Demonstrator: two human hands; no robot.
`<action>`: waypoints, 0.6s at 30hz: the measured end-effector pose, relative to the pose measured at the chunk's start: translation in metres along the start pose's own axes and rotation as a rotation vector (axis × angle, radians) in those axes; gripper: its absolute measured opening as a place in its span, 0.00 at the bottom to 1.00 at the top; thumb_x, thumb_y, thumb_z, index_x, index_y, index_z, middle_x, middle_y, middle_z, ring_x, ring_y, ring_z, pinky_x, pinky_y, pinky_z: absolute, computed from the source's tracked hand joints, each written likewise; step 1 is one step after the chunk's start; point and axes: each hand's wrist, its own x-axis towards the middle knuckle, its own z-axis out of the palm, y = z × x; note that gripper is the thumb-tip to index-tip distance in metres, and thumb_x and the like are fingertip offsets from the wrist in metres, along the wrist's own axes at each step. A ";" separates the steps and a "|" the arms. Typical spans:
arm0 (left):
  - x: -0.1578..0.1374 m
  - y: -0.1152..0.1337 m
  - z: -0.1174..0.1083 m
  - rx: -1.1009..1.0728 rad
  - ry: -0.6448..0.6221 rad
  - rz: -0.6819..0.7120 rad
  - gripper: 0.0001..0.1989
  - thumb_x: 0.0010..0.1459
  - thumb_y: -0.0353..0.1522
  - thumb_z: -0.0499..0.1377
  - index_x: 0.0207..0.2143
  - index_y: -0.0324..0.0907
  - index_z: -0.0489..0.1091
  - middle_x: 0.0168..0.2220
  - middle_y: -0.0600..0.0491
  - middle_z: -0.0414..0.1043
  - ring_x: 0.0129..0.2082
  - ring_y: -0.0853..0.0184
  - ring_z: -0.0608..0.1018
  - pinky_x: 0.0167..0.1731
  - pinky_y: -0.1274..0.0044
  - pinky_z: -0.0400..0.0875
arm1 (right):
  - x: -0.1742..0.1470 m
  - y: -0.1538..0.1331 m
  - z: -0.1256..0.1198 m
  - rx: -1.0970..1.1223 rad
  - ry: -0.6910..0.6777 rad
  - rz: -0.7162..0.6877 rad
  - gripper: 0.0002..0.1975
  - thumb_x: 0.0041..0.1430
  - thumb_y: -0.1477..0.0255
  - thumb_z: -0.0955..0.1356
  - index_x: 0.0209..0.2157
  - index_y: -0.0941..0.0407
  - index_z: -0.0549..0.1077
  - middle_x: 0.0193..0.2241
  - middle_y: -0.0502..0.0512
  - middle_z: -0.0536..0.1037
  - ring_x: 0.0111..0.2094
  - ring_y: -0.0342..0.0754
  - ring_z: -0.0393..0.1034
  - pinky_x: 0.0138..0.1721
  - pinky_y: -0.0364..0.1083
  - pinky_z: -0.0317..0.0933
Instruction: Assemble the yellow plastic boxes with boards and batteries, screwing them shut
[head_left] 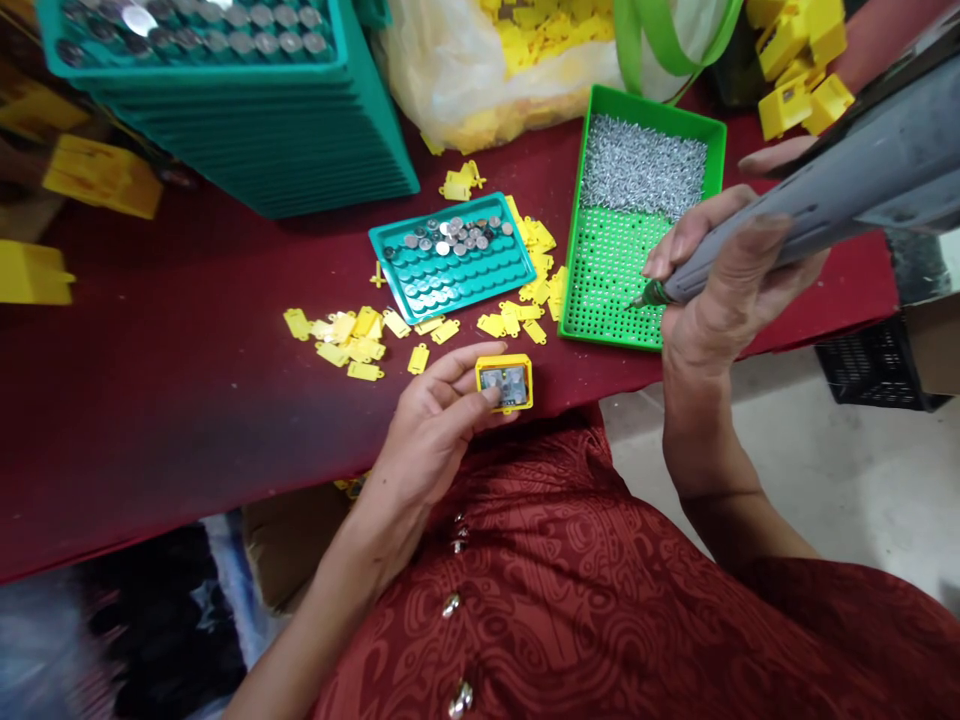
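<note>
Near the table's front edge, my left hand [442, 410] is closed on a small yellow plastic case [504, 382], its thumb over the open face. Grey parts, perhaps a circuit board, show inside the case. My right hand [720, 270] grips a grey electric screwdriver [795, 200] that slants down to the left. Its bit [639, 300] points over the perforated half of a green tray [570, 250]. Small silver screws [641, 165] are heaped in the far half. Whether a screw sits on the bit is too small to tell.
A teal tray [457, 290] of button cells lies among loose yellow tabs [352, 340]. Behind it rise a stack of teal trays [262, 140] and a bag of yellow parts [510, 80]. Another person's arm [885, 45] is at the upper right, near yellow cases [802, 60].
</note>
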 end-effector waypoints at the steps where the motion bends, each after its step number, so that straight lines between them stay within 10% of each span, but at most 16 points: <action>1: 0.000 0.000 0.000 0.000 0.000 -0.001 0.26 0.37 0.28 0.85 0.41 0.42 0.86 0.35 0.54 0.89 0.30 0.69 0.87 0.29 0.82 0.86 | -0.001 0.001 -0.001 -0.019 0.005 0.013 0.31 0.67 0.36 0.68 0.51 0.48 0.64 0.22 0.39 0.61 0.13 0.37 0.53 0.15 0.43 0.49; 18: -0.005 0.003 0.003 0.011 -0.003 -0.015 0.28 0.38 0.29 0.85 0.43 0.41 0.84 0.36 0.53 0.88 0.31 0.69 0.87 0.28 0.83 0.84 | 0.005 -0.011 0.006 0.095 0.049 -0.052 0.23 0.72 0.44 0.68 0.46 0.49 0.67 0.21 0.39 0.61 0.13 0.35 0.52 0.12 0.41 0.44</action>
